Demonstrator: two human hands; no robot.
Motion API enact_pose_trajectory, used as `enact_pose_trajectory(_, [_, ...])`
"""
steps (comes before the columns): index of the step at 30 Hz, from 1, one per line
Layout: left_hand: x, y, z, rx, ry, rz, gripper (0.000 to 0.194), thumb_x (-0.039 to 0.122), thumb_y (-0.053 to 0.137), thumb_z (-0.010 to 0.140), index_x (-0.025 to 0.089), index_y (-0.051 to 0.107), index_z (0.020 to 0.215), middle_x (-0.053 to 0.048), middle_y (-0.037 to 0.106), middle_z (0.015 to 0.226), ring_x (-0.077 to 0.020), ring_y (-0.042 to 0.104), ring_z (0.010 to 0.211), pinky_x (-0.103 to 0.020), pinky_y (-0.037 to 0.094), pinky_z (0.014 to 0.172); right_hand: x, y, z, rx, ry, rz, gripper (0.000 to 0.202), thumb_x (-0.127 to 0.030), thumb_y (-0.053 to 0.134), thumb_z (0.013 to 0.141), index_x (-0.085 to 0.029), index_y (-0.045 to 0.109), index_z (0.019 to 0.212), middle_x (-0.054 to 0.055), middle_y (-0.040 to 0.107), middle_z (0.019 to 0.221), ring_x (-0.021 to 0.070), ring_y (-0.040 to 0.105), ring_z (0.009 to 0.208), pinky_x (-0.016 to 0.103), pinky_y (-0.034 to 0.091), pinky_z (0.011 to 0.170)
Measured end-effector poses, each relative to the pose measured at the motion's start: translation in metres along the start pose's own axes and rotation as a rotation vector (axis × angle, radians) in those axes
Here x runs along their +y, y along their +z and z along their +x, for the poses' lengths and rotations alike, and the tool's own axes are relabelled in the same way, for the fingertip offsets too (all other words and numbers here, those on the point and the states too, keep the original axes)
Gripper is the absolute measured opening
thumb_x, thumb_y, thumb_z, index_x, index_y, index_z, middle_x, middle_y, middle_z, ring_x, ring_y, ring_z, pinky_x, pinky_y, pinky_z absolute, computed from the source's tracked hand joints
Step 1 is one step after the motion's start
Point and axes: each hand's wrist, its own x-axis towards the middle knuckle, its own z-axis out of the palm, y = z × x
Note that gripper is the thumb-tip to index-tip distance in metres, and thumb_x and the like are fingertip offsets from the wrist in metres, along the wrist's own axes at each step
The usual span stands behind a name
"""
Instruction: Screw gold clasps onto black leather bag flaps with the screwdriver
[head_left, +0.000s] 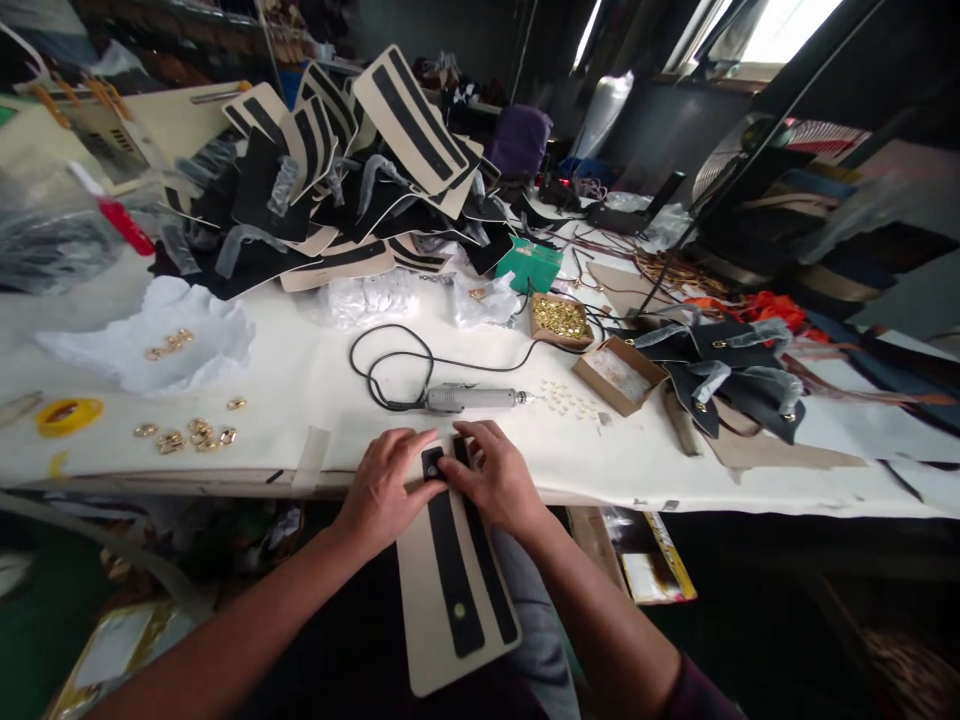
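A beige panel with two black strips [424, 600] lies over my lap, its far end at the table edge. My left hand [384, 485] is closed on the panel's far left side, thumb on top beside a small black patch [433, 463] with a round metal fitting. From the right, my right hand [501, 480] grips the same end, its thumb pressed next to that patch and its fingers curled at the far edge. A round gold fitting [460, 610] shows near the close end of the left strip. Just beyond my hands lies a grey electric screwdriver [476, 398] with a black cord.
Small pale fasteners [562, 400] lie right of the screwdriver, near a box of gold pieces [561, 318] and a cardboard box [619, 375]. Gold clasps [199, 432] and yellow tape [69, 416] are at left. Similar panels [411, 120] pile up behind; black leather pieces [739, 375] lie right.
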Motion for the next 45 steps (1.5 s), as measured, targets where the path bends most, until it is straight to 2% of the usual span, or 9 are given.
enact_pose_trajectory(3, [0.004, 0.0, -0.001, -0.007, 0.017, -0.062, 0.07, 0.016, 0.081, 0.084, 0.03, 0.049, 0.145, -0.01, 0.061, 0.125, -0.0289, 0.067, 0.115, -0.044, 0.059, 0.099, -0.002, 0.0, -0.002, -0.072, 0.102, 0.106, 0.057, -0.029, 0.081, 0.08, -0.021, 0.067, 0.135, 0.005, 0.069, 0.11, 0.0166, 0.061, 0.082, 0.031, 0.052, 0.078])
enact_pose_trajectory(7, [0.012, -0.004, -0.002, -0.015, -0.007, -0.116, 0.068, 0.012, 0.078, 0.084, 0.03, 0.051, 0.144, -0.008, 0.063, 0.12, -0.0264, 0.069, 0.112, -0.042, 0.06, 0.099, -0.009, -0.01, 0.002, -0.299, 0.171, 0.325, 0.015, -0.026, 0.071, 0.085, -0.017, 0.074, 0.096, -0.004, 0.062, 0.074, 0.0113, 0.052, 0.065, 0.023, 0.04, 0.059])
enact_pose_trajectory(9, [0.015, -0.007, -0.003, -0.004, -0.068, -0.139, 0.07, 0.011, 0.079, 0.082, 0.029, 0.051, 0.144, -0.006, 0.066, 0.114, -0.0249, 0.07, 0.107, -0.041, 0.06, 0.098, -0.013, -0.014, 0.0, -0.333, 0.213, 0.423, 0.013, -0.029, 0.071, 0.086, -0.016, 0.072, 0.089, -0.006, 0.056, 0.067, 0.0095, 0.046, 0.059, 0.022, 0.034, 0.053])
enact_pose_trajectory(13, [0.022, -0.014, -0.01, 0.008, -0.31, -0.187, 0.071, 0.018, 0.083, 0.079, 0.027, 0.053, 0.143, -0.004, 0.07, 0.108, -0.0216, 0.073, 0.093, -0.036, 0.061, 0.087, -0.022, -0.018, -0.01, -0.302, 0.195, 0.508, 0.016, -0.031, 0.074, 0.086, -0.017, 0.073, 0.092, -0.006, 0.057, 0.069, 0.0095, 0.046, 0.06, 0.022, 0.035, 0.055])
enact_pose_trajectory(19, [0.031, -0.023, -0.021, 0.059, -0.443, -0.374, 0.064, 0.029, 0.084, 0.081, 0.027, 0.053, 0.137, -0.002, 0.071, 0.104, -0.0177, 0.075, 0.083, -0.027, 0.058, 0.072, -0.036, -0.019, -0.031, -0.111, -0.119, 0.517, 0.007, -0.022, 0.073, 0.091, -0.02, 0.079, 0.096, 0.004, 0.073, 0.092, 0.0176, 0.068, 0.087, 0.029, 0.051, 0.082])
enact_pose_trajectory(23, [0.032, -0.032, -0.015, 0.058, -0.269, -0.235, 0.028, 0.032, 0.084, 0.085, 0.025, 0.065, 0.104, 0.002, 0.073, 0.089, -0.0163, 0.073, 0.076, -0.026, 0.056, 0.07, -0.031, -0.016, -0.037, -0.023, -0.28, 0.465, 0.012, -0.022, 0.071, 0.095, -0.024, 0.081, 0.102, 0.006, 0.073, 0.093, 0.0181, 0.07, 0.086, 0.03, 0.055, 0.077])
enact_pose_trajectory(26, [0.029, -0.035, -0.008, 0.078, -0.049, -0.137, 0.02, 0.03, 0.081, 0.089, 0.023, 0.062, 0.087, 0.003, 0.071, 0.079, -0.0153, 0.071, 0.072, -0.025, 0.054, 0.069, -0.023, -0.014, -0.036, 0.001, -0.363, 0.414, 0.015, -0.02, 0.071, 0.095, -0.026, 0.081, 0.105, 0.006, 0.074, 0.093, 0.0185, 0.07, 0.087, 0.032, 0.056, 0.078])
enact_pose_trajectory(36, [0.016, -0.03, -0.012, 0.016, 0.178, -0.137, 0.022, 0.013, 0.077, 0.091, 0.023, 0.057, 0.088, 0.0, 0.071, 0.08, -0.0157, 0.071, 0.073, -0.026, 0.056, 0.068, -0.014, -0.017, -0.024, -0.209, -0.275, 0.532, 0.01, -0.023, 0.08, 0.088, -0.024, 0.082, 0.098, 0.006, 0.074, 0.09, 0.0179, 0.07, 0.083, 0.03, 0.057, 0.076])
enact_pose_trajectory(45, [0.03, -0.069, -0.017, -0.079, 0.334, -0.199, 0.017, 0.008, 0.059, 0.095, 0.024, 0.067, 0.095, -0.005, 0.076, 0.085, -0.021, 0.076, 0.085, -0.033, 0.063, 0.075, -0.034, -0.036, -0.041, -0.385, -0.192, 0.656, 0.03, -0.046, 0.088, 0.081, -0.027, 0.084, 0.103, 0.008, 0.078, 0.098, 0.0225, 0.071, 0.091, 0.037, 0.056, 0.084])
